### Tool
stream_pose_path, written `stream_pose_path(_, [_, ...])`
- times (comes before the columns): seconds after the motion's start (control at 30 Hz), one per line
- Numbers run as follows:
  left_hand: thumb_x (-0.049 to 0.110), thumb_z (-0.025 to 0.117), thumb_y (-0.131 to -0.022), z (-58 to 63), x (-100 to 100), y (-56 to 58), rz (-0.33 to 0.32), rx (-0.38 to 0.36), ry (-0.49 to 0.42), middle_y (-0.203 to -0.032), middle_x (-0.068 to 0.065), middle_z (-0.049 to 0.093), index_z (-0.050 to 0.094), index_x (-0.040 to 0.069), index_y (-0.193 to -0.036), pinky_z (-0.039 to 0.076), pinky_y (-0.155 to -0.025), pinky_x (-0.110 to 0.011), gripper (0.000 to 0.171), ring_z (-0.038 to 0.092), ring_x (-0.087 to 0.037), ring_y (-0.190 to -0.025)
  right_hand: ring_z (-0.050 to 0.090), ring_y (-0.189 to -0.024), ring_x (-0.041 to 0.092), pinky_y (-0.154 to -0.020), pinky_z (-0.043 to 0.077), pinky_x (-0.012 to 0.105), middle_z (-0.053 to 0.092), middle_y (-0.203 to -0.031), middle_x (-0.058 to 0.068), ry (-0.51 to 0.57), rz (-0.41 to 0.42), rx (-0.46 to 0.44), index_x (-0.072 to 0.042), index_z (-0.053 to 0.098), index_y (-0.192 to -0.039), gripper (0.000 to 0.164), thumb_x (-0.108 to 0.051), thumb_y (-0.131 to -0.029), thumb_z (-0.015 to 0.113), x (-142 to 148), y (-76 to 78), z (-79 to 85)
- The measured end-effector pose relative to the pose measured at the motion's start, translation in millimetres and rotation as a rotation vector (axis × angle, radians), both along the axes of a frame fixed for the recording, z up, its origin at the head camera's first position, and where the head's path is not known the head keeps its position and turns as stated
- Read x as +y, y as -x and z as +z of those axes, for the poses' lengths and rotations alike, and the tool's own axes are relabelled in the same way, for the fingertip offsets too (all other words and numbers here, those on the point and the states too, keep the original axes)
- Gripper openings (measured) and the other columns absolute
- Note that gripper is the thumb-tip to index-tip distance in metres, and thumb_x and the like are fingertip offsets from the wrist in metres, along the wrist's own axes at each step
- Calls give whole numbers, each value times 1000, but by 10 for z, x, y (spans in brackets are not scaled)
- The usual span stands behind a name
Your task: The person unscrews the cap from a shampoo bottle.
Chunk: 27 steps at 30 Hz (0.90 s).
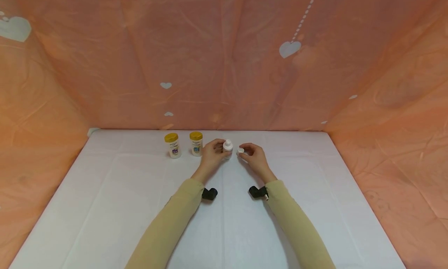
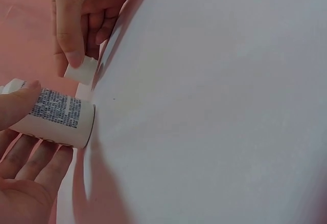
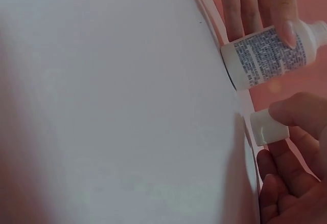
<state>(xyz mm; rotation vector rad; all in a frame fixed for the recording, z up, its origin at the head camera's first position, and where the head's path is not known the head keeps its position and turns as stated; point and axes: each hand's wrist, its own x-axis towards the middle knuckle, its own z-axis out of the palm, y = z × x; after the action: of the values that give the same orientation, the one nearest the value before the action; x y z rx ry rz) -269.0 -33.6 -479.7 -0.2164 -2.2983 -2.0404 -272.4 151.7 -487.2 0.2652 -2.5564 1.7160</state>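
Observation:
My left hand (image 1: pixel 211 157) grips a small white bottle (image 1: pixel 228 146) near the back of the table, thumb on one side and fingers on the other. The bottle stands upright, and its narrow neck shows with no cap on it. Dense printed text covers the bottle's label (image 3: pixel 271 55) in the right wrist view. Just right of it, my right hand (image 1: pixel 256 159) pinches a white cap (image 1: pixel 240 151) between thumb and fingers. In the left wrist view the cap (image 2: pixel 82 72) is close beside the bottle (image 2: pixel 56 114) but apart from it, low over the table.
Two white jars with yellow lids, a left one (image 1: pixel 173 145) and a right one (image 1: pixel 196 144), stand left of my left hand. The white-covered table (image 1: pixel 140 206) ends at an orange curtain (image 1: pixel 224 67) with pale hearts, which also hangs at both sides.

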Motion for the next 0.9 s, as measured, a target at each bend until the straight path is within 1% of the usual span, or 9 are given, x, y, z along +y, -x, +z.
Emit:
stream_pose_path(0.07, [-6, 77, -76, -5, 15, 4, -6, 5, -15, -114, -21, 63, 62, -6, -113, 52, -90, -35, 40, 61, -31, -108, 59, -101, 32, -86, 46, 39, 65, -109, 21, 6, -3, 8, 5, 66, -110, 28, -4, -84, 72, 4, 5, -29])
stream_pose_path(0.1, [-7, 76, -76, -3, 23, 4, -9, 7, -20, -115, -21, 63, 62, -6, -113, 51, -90, -36, 40, 60, -31, -108, 59, -101, 31, -88, 46, 39, 65, -108, 19, 9, -5, 11, 3, 66, -110, 28, -4, -84, 73, 15, 33, -78])
stream_pose_path(0.13, [-7, 77, -75, -52, 31, 34, -8, 17, -25, -114, -20, 63, 62, -5, -112, 52, -89, -35, 40, 61, -30, -107, 59, -101, 29, -89, 46, 40, 65, -108, 18, 15, -5, 12, 2, 67, -109, 27, -4, -83, 73, 31, 74, -140])
stream_pose_path(0.3, [-6, 77, -76, -70, 48, 40, -11, 25, -16, -114, -19, 64, 63, -4, -113, 52, -89, -32, 39, 61, -29, -107, 59, -103, 26, -93, 46, 38, 65, -106, 16, 1, -5, 10, 2, 66, -108, 26, 0, -83, 72, 22, 63, -134])
stream_pose_path(0.5, [-3, 77, -77, -99, 40, 32, -11, 11, -32, -117, -18, 63, 62, -4, -117, 51, -91, -31, 42, 61, -28, -109, 58, -106, 26, -95, 45, 39, 65, -109, 15, -27, 9, 10, 1, 65, -111, 28, -2, -83, 72, 30, 57, -119])
stream_pose_path(0.63, [0, 78, -78, -96, 7, -12, 4, -8, -29, -120, -18, 62, 62, -2, -119, 49, -93, -33, 43, 59, -29, -113, 58, -107, 27, -96, 45, 40, 64, -111, 15, -34, 32, 13, 2, 62, -117, 35, -3, -83, 73, 46, 54, -104])
stream_pose_path(0.73, [-1, 77, -78, -87, -39, -54, 12, -25, -22, -123, -19, 60, 61, -3, -121, 48, -96, -36, 45, 57, -33, -115, 58, -107, 28, -96, 46, 41, 64, -112, 16, -40, 39, 17, 2, 59, -121, 41, -2, -83, 73, 62, 39, -80])
stream_pose_path(0.9, [-4, 76, -78, -78, -120, -109, 12, -43, -21, -127, -24, 56, 57, -7, -124, 46, -98, -39, 50, 54, -37, -117, 57, -110, 33, -97, 45, 43, 61, -117, 22, -26, 56, 41, 6, 55, -125, 46, 3, -82, 72, 89, -18, -2])
